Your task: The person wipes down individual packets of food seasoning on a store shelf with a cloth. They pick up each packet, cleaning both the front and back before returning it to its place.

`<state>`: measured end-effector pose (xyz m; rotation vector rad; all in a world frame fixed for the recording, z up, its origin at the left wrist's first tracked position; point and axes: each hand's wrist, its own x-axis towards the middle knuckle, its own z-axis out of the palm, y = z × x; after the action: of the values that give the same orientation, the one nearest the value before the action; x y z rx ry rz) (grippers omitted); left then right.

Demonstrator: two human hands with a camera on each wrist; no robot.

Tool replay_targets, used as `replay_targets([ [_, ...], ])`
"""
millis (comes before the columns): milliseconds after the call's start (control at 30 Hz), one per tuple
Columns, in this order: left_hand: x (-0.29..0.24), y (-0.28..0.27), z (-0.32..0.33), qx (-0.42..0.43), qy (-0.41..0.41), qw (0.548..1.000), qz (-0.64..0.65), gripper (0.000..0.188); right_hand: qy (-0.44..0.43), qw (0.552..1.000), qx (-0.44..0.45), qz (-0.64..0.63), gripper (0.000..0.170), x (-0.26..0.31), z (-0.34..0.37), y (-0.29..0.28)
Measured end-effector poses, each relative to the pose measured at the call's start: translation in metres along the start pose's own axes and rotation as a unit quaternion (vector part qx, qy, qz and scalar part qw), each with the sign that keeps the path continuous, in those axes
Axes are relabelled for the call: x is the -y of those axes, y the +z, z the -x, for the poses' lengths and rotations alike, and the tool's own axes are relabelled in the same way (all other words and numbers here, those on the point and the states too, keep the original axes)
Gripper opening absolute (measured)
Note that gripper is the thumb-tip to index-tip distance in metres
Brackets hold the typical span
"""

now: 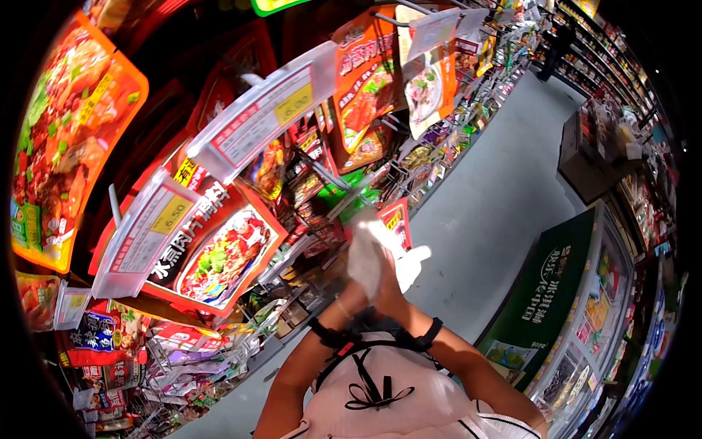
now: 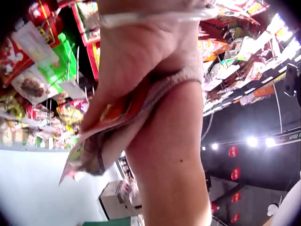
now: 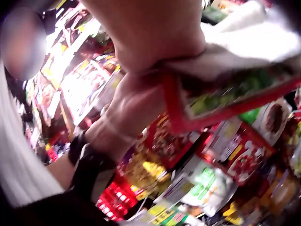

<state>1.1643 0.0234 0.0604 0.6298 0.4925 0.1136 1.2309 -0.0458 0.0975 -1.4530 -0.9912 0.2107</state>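
Observation:
In the head view my left hand (image 1: 358, 272) and right hand (image 1: 391, 287) meet at the centre, blurred and partly overlapping. A bright white covering or cloth (image 1: 411, 268) is at the right hand; which it is, I cannot tell. Behind it shows a small red-edged packet (image 1: 395, 222). The left wrist view has the left hand (image 2: 136, 61) curled against the orange and red packet (image 2: 115, 112), its fingertips hidden. In the right wrist view the red-bordered packet (image 3: 225, 98) lies under the white material (image 3: 249, 44), beside the left hand (image 3: 138, 101). The right hand's fingers are hidden.
Hanging seasoning packets (image 1: 223, 256) and price tags (image 1: 252, 117) crowd the rack on the left. A grey floor (image 1: 482, 205) runs up the aisle. At right stands a green-sided display case (image 1: 545, 293); a dark-clothed person (image 1: 557, 50) is far off.

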Motion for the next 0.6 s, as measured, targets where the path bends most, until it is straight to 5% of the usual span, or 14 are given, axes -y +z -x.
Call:
replay_targets([
  [67, -0.001, 0.006, -0.002, 0.008, 0.022, 0.997, -0.079, 0.040, 0.006, 0.998, 0.057, -0.004, 0.059, 0.020, -0.019, -0.011],
  [167, -0.020, 0.004, 0.015, 0.062, -0.027, 0.988, -0.141, 0.047, -0.094, 0.936, 0.041, 0.336, 0.059, -0.041, -0.016, -0.023],
  [200, -0.027, 0.013, 0.026, 0.064, -0.032, 0.988, -0.136, 0.049, 0.068, 0.927, -0.112, 0.352, 0.049, -0.043, -0.030, -0.019],
  [233, -0.033, 0.020, 0.035, 0.067, -0.035, 0.988, -0.132, 0.051, 0.147, 0.973, -0.166, -0.058, 0.047, -0.045, -0.045, -0.026],
  [267, -0.038, 0.027, 0.042, 0.069, -0.038, 0.989, -0.128, 0.052, 0.170, 0.933, -0.163, -0.271, 0.048, -0.043, -0.051, -0.034],
  [300, -0.040, 0.030, 0.048, 0.060, -0.059, 0.991, -0.101, 0.057, 0.197, 0.845, -0.176, -0.466, 0.050, -0.041, -0.057, -0.042],
  [367, -0.044, 0.036, 0.052, 0.109, -0.033, 0.992, -0.053, 0.058, 0.236, 0.767, -0.118, -0.585, 0.048, -0.109, -0.042, -0.055],
  [467, -0.045, 0.041, 0.052, 0.115, -0.006, 0.993, 0.036, 0.056, 0.294, 0.738, -0.128, -0.594, 0.045, -0.087, -0.034, -0.044],
  [500, -0.044, 0.041, 0.052, 0.105, 0.003, 0.992, 0.068, 0.055, 0.167, 0.898, -0.151, -0.377, 0.041, -0.064, -0.029, -0.025],
  [567, -0.030, 0.027, 0.044, 0.063, 0.008, 0.997, 0.040, 0.051, 0.245, 0.921, -0.002, -0.304, 0.036, -0.106, 0.004, -0.017],
  [600, -0.025, 0.022, 0.042, 0.042, 0.009, 0.999, 0.024, 0.050, 0.379, 0.683, 0.043, -0.623, 0.035, -0.109, 0.017, -0.014],
])
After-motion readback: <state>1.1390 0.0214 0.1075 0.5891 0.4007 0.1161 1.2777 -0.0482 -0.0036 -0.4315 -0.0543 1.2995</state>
